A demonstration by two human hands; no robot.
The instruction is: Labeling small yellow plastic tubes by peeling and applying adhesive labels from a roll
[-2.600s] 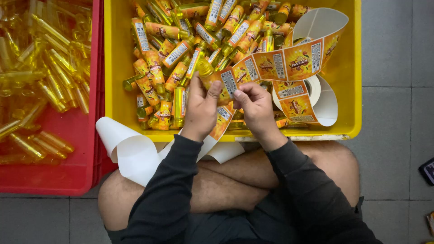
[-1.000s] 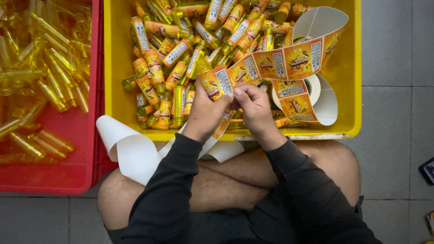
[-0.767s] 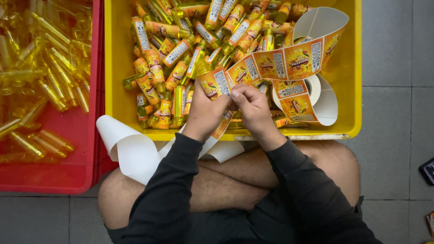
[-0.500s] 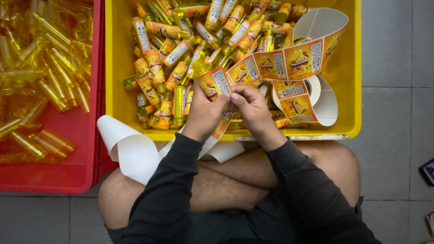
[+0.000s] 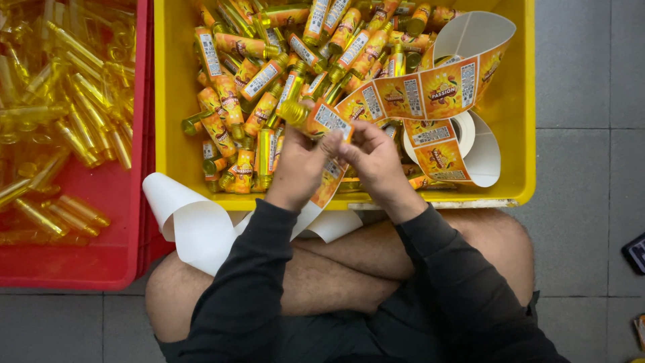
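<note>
My left hand holds a small yellow bottle with an orange label, tilted over the yellow crate. My right hand presses on the label's edge at the bottle, fingers pinched against it. A strip of orange labels runs from the bottle up to a white roll at the crate's right side. Several labelled bottles fill the crate behind my hands.
A red crate at the left holds several plain yellow bottles without labels. White backing paper curls over my crossed legs below the crates. Grey floor tiles lie to the right, with a dark object at the edge.
My hands lifted the bottle a little and turned it, so the label now wraps around it. The label strip and the crates stayed where they were.
</note>
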